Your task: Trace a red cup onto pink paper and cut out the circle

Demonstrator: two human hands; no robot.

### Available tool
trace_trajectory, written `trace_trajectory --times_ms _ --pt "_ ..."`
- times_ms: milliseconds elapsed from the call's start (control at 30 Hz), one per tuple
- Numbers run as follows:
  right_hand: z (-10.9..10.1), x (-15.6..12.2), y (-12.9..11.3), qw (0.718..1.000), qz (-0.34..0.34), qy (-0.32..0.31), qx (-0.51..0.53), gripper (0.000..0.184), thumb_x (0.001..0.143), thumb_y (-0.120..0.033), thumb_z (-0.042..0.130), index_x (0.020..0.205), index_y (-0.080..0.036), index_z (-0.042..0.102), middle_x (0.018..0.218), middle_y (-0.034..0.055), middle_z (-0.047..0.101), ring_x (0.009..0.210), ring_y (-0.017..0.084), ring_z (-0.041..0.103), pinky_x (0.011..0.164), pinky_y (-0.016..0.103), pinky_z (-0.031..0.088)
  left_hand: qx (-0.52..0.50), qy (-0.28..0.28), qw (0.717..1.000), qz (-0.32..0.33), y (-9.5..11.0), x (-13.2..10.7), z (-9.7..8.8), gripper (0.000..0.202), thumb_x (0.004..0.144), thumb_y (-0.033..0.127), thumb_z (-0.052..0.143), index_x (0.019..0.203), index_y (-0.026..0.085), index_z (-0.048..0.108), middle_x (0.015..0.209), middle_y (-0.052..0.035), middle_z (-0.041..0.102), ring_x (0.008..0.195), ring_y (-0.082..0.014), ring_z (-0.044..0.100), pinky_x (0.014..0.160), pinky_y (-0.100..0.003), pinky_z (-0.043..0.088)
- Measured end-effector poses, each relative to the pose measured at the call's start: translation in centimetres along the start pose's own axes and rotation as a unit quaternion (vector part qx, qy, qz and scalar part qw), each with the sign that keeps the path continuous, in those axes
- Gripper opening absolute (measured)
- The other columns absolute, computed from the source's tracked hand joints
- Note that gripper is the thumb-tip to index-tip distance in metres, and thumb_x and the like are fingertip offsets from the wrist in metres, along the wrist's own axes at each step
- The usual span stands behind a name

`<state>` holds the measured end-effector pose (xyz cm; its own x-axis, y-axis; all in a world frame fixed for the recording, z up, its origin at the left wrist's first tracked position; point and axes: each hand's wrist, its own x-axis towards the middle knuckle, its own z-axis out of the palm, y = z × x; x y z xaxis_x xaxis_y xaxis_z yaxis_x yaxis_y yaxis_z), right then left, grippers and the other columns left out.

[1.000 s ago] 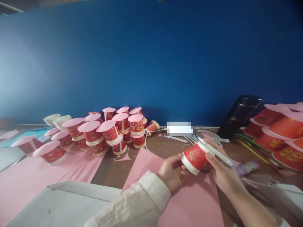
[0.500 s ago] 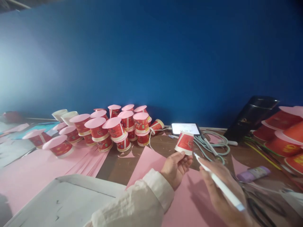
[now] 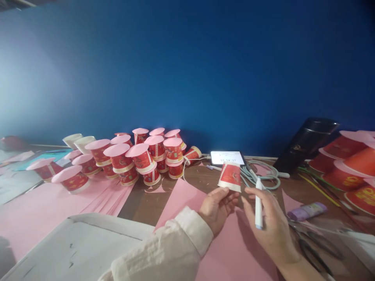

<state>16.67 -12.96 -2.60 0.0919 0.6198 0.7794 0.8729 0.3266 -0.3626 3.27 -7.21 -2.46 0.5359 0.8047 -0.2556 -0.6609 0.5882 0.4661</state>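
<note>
Near the middle of the desk, my left hand (image 3: 219, 208) pinches a red paper cup (image 3: 230, 176) by its pale rim. The cup is upside down, its narrow base upward, a little tilted. Just to its right is my right hand (image 3: 271, 226), with a white marker (image 3: 258, 205) lodged among its fingers and standing nearly upright. The thumb and forefinger of that hand reach close to the cup's rim; whether they touch it I cannot tell. Below both hands lies a pink paper sheet (image 3: 231, 249).
Several red cups topped with pink discs (image 3: 140, 156) stand stacked at left, more (image 3: 356, 164) at right. A lit phone (image 3: 227, 157), coiled cable (image 3: 272, 179), black flask (image 3: 307, 144), purple glue stick (image 3: 307, 211) and scissors (image 3: 313, 249) lie around. White sheets (image 3: 82, 246) cover the front left.
The marker has swung from pointing at the cup to nearly upright in my right hand, whose fingers have opened towards the cup's rim. My left hand has hardly moved.
</note>
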Motion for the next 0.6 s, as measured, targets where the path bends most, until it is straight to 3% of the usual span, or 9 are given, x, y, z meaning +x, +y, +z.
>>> trace_trajectory --times_ms 267,467,600 --pt "-0.1 0.2 0.9 0.995 -0.084 -0.031 -0.032 0.025 0.090 -0.020 0.059 0.115 -0.022 0.060 0.100 0.0070 0.064 0.092 0.023 0.063 0.086 0.041 0.050 -0.031 -0.026 0.999 0.017 -0.7 -0.6 0.4 0.023 0.069 0.019 0.080 0.085 0.005 0.071 0.077 -0.0066 0.066 0.070 -0.0105 0.058 0.073 -0.022 0.046" --pt "-0.1 0.0 0.7 0.993 -0.114 0.004 -0.031 0.026 0.088 -0.014 0.063 0.112 -0.022 0.061 0.097 0.0063 0.061 0.086 0.020 0.063 0.080 0.035 0.052 -0.108 0.039 0.992 -0.056 0.2 -0.3 0.4 0.026 0.083 0.034 0.068 0.072 0.011 0.061 0.066 -0.0008 0.055 0.058 -0.0086 0.053 0.055 -0.020 0.043" --pt "-0.1 -0.1 0.4 0.991 -0.134 -0.020 -0.010 0.031 0.087 -0.013 0.063 0.117 -0.023 0.060 0.096 0.0055 0.062 0.087 0.019 0.063 0.079 0.035 0.052 -0.113 0.052 0.991 -0.046 0.9 0.1 0.3 0.014 0.085 0.020 0.061 0.076 0.009 0.060 0.061 0.0012 0.051 0.051 -0.0056 0.048 0.048 -0.016 0.039"
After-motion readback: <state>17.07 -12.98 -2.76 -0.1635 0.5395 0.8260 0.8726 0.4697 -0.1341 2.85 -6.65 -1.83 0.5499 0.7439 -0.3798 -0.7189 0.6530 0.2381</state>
